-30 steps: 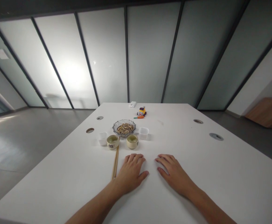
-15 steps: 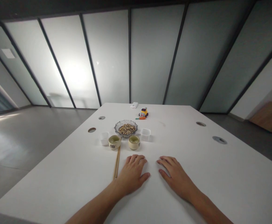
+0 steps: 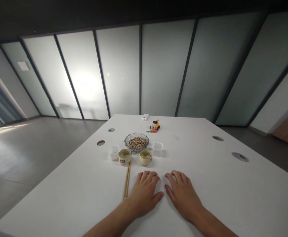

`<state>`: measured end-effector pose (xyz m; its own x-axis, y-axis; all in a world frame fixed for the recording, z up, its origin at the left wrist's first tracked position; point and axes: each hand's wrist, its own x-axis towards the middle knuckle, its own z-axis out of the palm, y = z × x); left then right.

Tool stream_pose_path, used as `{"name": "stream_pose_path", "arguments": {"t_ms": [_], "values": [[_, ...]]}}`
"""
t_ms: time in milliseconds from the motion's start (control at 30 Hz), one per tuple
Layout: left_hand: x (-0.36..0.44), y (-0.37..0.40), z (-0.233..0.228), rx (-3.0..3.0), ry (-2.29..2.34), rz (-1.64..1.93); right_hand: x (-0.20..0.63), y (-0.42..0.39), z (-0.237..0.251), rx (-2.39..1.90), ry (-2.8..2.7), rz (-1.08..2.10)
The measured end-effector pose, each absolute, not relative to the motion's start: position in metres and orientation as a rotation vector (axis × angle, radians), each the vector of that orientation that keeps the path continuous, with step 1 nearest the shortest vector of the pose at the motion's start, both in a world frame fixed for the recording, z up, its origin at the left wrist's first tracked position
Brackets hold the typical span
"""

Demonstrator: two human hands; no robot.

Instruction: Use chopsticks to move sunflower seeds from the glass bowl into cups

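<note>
Both hands are lying flat on the white table (image 3: 60, 184), palms down and fingers spread, holding nothing. The left hand (image 3: 145, 192) is resting just beside the pair of wooden chopsticks (image 3: 127, 179), apart from them by a narrow gap, while the right hand (image 3: 182, 194) is lying close to its partner, thumbs nearly meeting.

The chopsticks are lying side by side, tips pointing away towards the left ceramic cup (image 3: 124, 156) (it bears dark markings on its side). A second ceramic cup (image 3: 145, 157) is standing just ahead of the left hand's fingertips. Behind the two cups a glass dish of nuts (image 3: 136, 142) is sitting in the middle, flanked by two small white square containers (image 3: 113, 152) (image 3: 157, 148), so the set is looking symmetrical and within easy reach.

Farther back, near the far edge, a small yellow toy (image 3: 154, 125) and a white box (image 3: 145, 117) are sitting well apart from the rest.
</note>
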<state>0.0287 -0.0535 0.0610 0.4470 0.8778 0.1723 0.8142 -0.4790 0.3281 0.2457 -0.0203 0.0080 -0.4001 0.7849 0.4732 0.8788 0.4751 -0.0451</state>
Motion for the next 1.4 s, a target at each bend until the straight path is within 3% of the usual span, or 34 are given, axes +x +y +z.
{"name": "stream_pose_path", "arguments": {"t_ms": [567,1400], "values": [[0.027,-0.052,0.054,2.481,1.462,0.498,0.251,-0.009,0.038,-1.360,-2.447,0.307],[0.026,-0.052,0.054,2.485,1.453,0.503,0.256,-0.009,0.040,-1.343,-2.467,0.365]]}}
